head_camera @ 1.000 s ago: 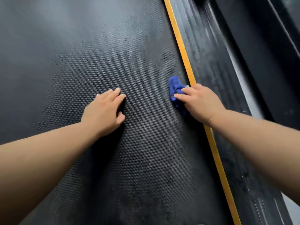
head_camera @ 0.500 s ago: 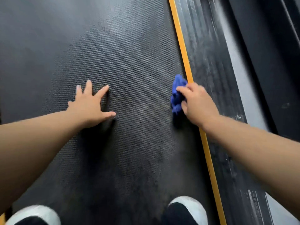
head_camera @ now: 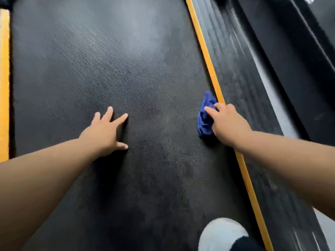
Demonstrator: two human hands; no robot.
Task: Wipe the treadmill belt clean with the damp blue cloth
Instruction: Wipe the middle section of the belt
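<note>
On the far left, yellow strip (head_camera: 4,84): marks the belt's edge and is cut off by the frame.
Left hand (head_camera: 105,131): fingers splayed and released, flat on the treadmill belt (head_camera: 136,60), holding nothing; probably a brace for the lean.
Blue cloth (head_camera: 205,116): bunched on the belt's right margin, touching the right yellow strip (head_camera: 204,57).
Right hand (head_camera: 229,124): grasps the cloth and presses it down, seemingly to scrub along the edge; the thumb is mostly hidden.
Shoe (head_camera: 221,232): cropped at the bottom.
Side rail (head_camera: 235,69): blurred.
</note>
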